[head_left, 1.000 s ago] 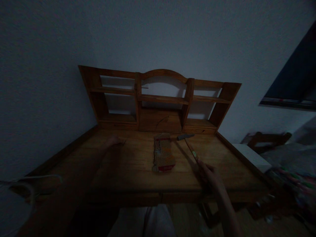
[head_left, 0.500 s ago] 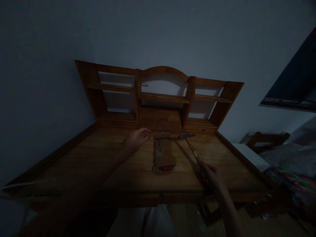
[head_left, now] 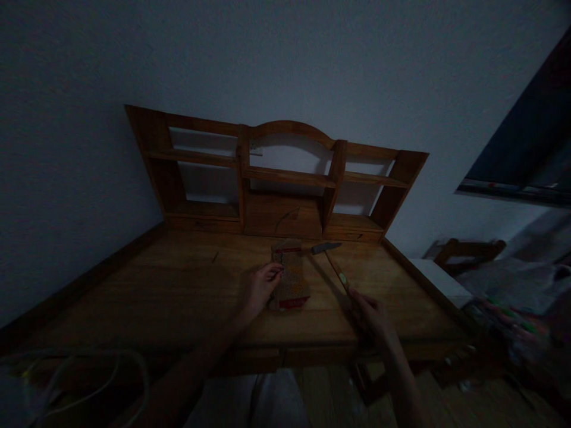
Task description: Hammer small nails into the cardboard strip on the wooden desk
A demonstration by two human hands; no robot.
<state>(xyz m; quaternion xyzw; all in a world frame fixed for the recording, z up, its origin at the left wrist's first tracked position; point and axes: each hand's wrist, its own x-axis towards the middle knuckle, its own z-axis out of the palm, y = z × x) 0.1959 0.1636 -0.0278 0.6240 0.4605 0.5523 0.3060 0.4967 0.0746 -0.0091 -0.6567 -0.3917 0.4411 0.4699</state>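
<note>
My right hand (head_left: pixel 371 312) grips the wooden handle of a hammer (head_left: pixel 335 266), its metal head raised beyond the hand toward the shelves. Left of the hammer, a flattened piece of printed cardboard (head_left: pixel 292 279) with red edges and a ragged left side lies on the desk. Over that left side, my left hand (head_left: pixel 264 285) has its thumb and fingers pinched together. What sits between those fingertips, if anything, is too small and dark to make out.
The wooden desk (head_left: pixel 178 285) carries a shelf unit (head_left: pixel 289 173) along its back, against the wall. A small thin dark thing (head_left: pixel 215 257) lies on the left of the desktop. White cables (head_left: pixel 143 371) loop at lower left; a chair (head_left: pixel 468 252) stands at right.
My left hand has come right and nearer, from beside the cardboard to over its left part. The right hand keeps its hold on the hammer. The view has shifted slightly.
</note>
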